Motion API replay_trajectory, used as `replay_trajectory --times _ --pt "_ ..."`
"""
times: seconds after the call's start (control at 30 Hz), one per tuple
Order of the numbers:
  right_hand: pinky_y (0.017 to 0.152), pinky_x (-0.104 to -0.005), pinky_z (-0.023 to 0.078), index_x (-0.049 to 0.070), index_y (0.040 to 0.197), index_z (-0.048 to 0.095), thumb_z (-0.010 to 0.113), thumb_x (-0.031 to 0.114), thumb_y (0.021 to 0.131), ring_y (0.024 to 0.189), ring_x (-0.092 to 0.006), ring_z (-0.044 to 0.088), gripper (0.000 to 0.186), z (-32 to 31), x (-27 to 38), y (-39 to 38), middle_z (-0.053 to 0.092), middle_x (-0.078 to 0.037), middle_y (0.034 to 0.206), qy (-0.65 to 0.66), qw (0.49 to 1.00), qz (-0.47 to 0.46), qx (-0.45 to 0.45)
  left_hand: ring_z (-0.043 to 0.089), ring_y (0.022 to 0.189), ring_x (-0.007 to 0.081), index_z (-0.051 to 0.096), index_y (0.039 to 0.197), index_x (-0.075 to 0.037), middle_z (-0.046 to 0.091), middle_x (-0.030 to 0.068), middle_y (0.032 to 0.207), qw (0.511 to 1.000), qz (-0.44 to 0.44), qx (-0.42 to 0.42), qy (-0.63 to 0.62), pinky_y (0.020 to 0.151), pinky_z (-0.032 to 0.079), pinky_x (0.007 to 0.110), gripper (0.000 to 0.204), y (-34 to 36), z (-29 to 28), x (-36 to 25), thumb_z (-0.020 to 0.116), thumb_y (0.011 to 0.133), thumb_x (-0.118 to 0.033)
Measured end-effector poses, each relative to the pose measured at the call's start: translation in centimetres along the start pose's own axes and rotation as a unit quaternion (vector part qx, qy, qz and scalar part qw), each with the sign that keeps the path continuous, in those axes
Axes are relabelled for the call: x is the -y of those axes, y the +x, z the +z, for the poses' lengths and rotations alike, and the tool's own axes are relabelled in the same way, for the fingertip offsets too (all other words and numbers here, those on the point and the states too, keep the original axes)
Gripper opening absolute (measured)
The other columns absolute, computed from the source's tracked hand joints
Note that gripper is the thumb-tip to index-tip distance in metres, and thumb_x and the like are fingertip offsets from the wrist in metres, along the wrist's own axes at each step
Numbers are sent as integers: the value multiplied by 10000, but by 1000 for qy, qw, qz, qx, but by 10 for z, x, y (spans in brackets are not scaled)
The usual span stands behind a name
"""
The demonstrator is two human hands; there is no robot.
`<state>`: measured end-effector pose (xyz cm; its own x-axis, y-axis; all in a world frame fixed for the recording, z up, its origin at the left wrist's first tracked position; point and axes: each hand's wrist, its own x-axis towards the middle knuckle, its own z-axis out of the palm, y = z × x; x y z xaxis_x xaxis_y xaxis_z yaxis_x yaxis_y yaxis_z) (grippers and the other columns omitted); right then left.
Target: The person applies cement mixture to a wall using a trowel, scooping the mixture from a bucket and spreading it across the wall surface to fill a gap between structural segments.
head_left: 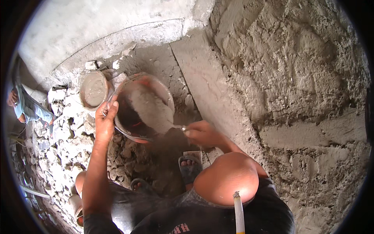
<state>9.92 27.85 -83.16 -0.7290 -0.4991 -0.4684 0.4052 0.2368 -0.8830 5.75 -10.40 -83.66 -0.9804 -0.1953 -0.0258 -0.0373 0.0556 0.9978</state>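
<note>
My left hand (106,121) is closed round the near-left rim of a wide, mortar-smeared basin (170,93), thumb up on the edge. The basin looks tilted, and its inside is reddish and dark. My right hand (202,134) grips the handle of a trowel at the basin's near-right side. The trowel (154,111) reaches into the basin, its blade coated or loaded with grey mortar, so its outline is hard to tell. Beside the basin on the left stands a smaller bucket (106,87) holding grey mortar.
Broken rubble (78,136) covers the ground at left. A roughly plastered wall (296,58) rises at right, above a flat ledge (210,78). My sandalled foot (190,167) and bent knee (226,179) are close by. A co-worker (33,107) is at far left. A lit cigarette (239,214) juts in below.
</note>
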Motion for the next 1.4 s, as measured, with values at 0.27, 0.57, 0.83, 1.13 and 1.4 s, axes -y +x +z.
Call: replay_trajectory --times 0.27,0.57,0.83,1.13,1.4 --pt "367 -204 458 -14 1008 665 635 187 1009 486 -93 543 203 -183 4 -35 627 -63 701 201 961 27 -190 607 1020 83 690 1274 26 723 38 1203 999 -31 -25 15 983 461 269 329 2 -1 5 695 1016 -179" --pt "431 -269 514 2 1112 686 587 245 1030 498 -124 581 274 -179 96 -180 673 -69 705 -92 908 -51 -405 596 955 81 694 1108 40 728 41 1186 999 -42 -15 22 907 486 251 230 6 33 7 705 1006 -165" --pt "662 -375 519 13 1165 599 685 213 973 708 -196 631 290 -25 12 -68 694 -114 866 -217 949 138 -181 561 735 140 667 911 -3 637 69 766 976 48 35 208 679 478 361 301 -1 70 -4 718 965 -294" --pt "751 -551 508 15 1086 564 693 252 928 831 -436 697 313 1 -79 1 687 -262 881 -354 920 -36 -166 625 753 248 652 933 36 656 184 786 976 -8 98 195 747 510 408 268 -21 41 115 678 968 -229" --pt "679 -481 596 79 1237 565 630 168 936 845 -386 727 321 14 -66 37 666 -199 976 -615 764 -76 -180 627 731 283 614 885 26 625 166 768 956 76 139 245 703 487 443 280 -21 97 105 698 957 -232"
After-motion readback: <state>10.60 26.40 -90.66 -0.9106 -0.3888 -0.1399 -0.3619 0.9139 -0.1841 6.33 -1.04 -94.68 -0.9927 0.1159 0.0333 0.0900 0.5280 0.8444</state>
